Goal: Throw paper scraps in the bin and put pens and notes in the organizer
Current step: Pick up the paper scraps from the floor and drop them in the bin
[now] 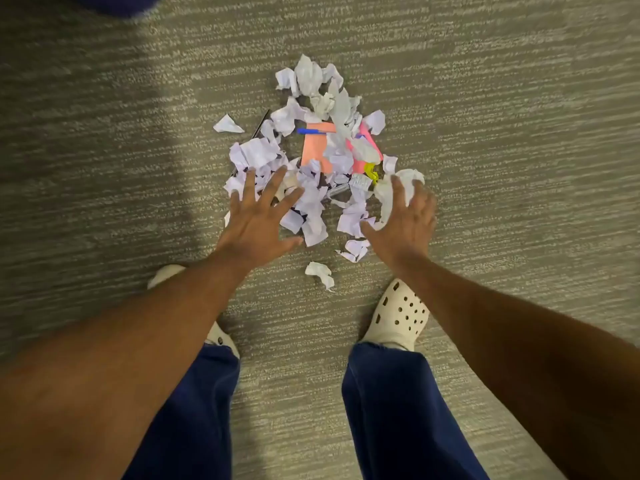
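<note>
We're over the heap of paper scraps [311,161] on the floor [502,133], straight ahead of both hands, left hand [256,220] splayed empty on its near edge, right hand [403,216] nearer, fingers [396,192] closing round a crumpled scrap [410,181].

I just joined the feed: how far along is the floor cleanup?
Nothing looks done: the paper scraps lie heaped on the carpet, with the blue pen and orange note among them. In hand: the left hand spreads open over the pile; the right hand grips a crumpled scrap. Binning and sorting remain; no bin or organizer shows.
</note>
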The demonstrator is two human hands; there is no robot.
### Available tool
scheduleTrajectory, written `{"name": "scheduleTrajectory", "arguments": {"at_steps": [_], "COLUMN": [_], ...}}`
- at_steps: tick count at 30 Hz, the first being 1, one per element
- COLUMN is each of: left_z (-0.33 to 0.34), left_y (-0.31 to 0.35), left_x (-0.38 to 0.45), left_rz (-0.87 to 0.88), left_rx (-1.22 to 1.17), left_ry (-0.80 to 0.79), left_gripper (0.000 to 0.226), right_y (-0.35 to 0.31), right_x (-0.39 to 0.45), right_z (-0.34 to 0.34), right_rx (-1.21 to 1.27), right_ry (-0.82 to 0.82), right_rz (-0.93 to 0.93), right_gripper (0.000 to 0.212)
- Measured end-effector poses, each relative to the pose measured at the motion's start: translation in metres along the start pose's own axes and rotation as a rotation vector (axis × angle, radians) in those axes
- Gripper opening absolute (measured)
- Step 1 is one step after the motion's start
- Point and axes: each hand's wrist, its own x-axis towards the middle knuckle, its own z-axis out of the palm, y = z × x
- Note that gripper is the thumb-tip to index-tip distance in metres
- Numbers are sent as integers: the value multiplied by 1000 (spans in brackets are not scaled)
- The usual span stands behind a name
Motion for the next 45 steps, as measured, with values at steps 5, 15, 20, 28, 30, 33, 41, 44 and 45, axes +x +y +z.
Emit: {"name": "scheduleTrajectory", "arguments": {"at_steps": [5, 15, 20, 28, 30, 33, 41, 44, 45], "left_z": [10, 8, 5, -34, -50, -76, -180, -238, -258], "left_y": [-6, -5, -15, -2, 2, 5, -11, -37, -48], "left_x": [35, 48, 43, -1, -16, -39, -90, -97, -96], "left_rz": [-47, -73, -179, -660, -725, -828, -920, -959, -974], "left_rx": [77, 207, -39, -751, -864, -1062, -1667, -1817, -1858], "left_ry": [-117, -76, 16, 167, 177, 170, 228, 309, 335], "left_gripper": [109, 47, 39, 37, 39, 40, 23, 40, 47], "right_y": [-8, -24, -7, -11, -20, -39, -122, -175, -196], "right_x": [38, 46, 49, 3, -14, -38, -80, -75, -70], "right_z": [18, 53, 35, -23, -42, -73, -151, -186, -199], "right_rx": [174, 215, 418, 1054, 1272, 1491, 1636, 1686, 1688], "right_ry": [-160, -20, -48, -216, -320, -496, -569, -593, -599], "right_rz": [205, 104, 237, 399, 436, 485, 502, 423, 398], "right_gripper": [132, 45, 38, 31, 22, 15, 37, 29, 24]}}
